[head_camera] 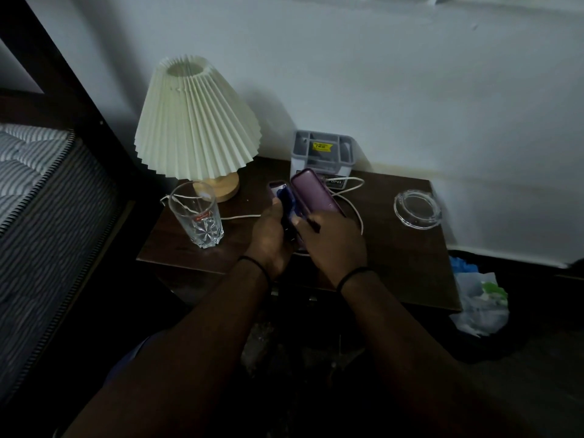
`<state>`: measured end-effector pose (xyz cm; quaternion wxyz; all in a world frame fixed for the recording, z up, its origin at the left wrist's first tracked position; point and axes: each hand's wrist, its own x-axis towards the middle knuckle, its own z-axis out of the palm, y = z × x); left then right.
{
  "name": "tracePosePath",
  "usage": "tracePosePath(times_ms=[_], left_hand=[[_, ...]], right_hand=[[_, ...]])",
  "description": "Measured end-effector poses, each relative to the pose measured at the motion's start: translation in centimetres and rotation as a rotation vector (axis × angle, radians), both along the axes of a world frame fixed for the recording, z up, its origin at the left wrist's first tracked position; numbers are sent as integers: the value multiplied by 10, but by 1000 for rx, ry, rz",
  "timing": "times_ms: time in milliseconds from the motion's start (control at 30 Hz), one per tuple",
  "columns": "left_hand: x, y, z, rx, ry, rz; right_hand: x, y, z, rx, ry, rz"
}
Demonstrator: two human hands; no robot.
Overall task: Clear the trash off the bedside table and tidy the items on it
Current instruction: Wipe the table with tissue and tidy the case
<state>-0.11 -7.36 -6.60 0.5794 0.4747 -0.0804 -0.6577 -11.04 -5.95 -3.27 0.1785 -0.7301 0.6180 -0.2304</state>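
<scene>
Above the middle of the dark wooden bedside table [407,248] both my hands hold a purple hinged case [316,192], open like a clamshell. My left hand [271,235] grips the lower half, which has a blue lining, thumb resting on it. My right hand [331,238] holds the lifted purple lid from below. What lies inside the case is hidden by my fingers. A white cord [354,203] runs across the table under my hands.
A pleated cream lamp [196,121] stands at the back left, an empty drinking glass [197,216] before it. A grey organiser box [322,153] sits against the wall, a glass ashtray [417,208] at the right. A bin with plastic trash [480,298] is right of the table; the mattress [41,216] lies left.
</scene>
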Motion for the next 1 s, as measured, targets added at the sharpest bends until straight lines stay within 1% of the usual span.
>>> tracePosePath(times_ms=[67,167,200,300,467,533,667,900,1000], left_hand=[[1,-1,-1,-2,23,-2],[2,0,-1,-34,77,-23],[1,1,2,-43,98,-23],[0,1,8,-47,183,-51],[0,3,2,-31,175,-66],[2,2,-2,-32,164,-61],[8,-1,-6,-54,117,-56],[8,-4,-13,-59,18,-128],[10,-6,-13,-49,48,-145]], right_hand=[[-2,-2,-3,-2,-64,7],[-2,-3,2,21,-234,-29],[-3,-3,3,17,-245,-24],[-5,-2,1,-35,-192,-9],[-6,-5,3,-223,58,-20],[-4,-7,2,-227,63,-10],[4,-6,0,-166,32,12],[1,-8,3,-121,-11,-9],[2,-8,8,-134,-18,-33]])
